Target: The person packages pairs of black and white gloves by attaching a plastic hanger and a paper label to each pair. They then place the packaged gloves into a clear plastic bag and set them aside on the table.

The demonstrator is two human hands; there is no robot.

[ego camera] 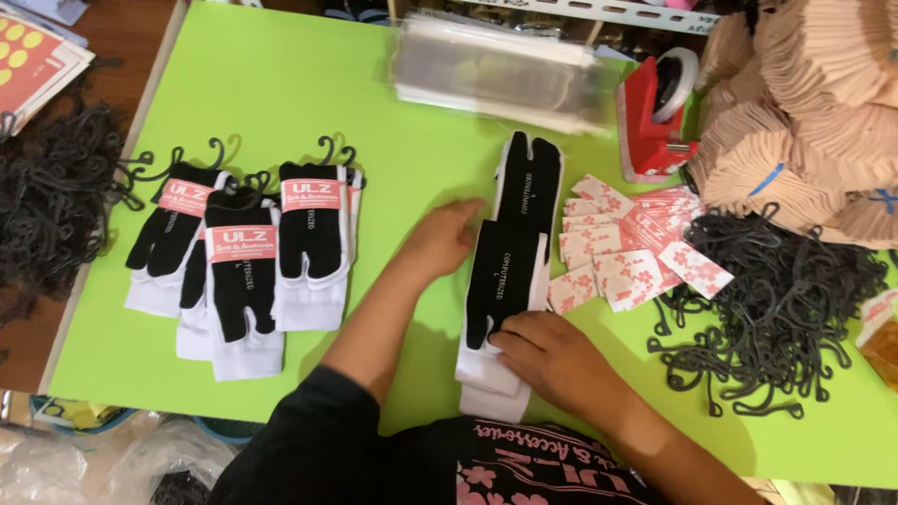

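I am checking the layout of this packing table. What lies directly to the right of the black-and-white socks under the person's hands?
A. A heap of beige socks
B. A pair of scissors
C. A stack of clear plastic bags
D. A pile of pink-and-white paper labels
D: a pile of pink-and-white paper labels lies on the green table right beside the socks that the left hand and right hand press flat.

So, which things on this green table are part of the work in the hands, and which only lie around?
In use:
- left hand and right hand on the black-and-white sock stack
- pink floral labels
- black plastic hooks
- labelled sock pairs
- clear bags

Lying about:
- red tape dispenser
- beige fabric pile
- printed papers
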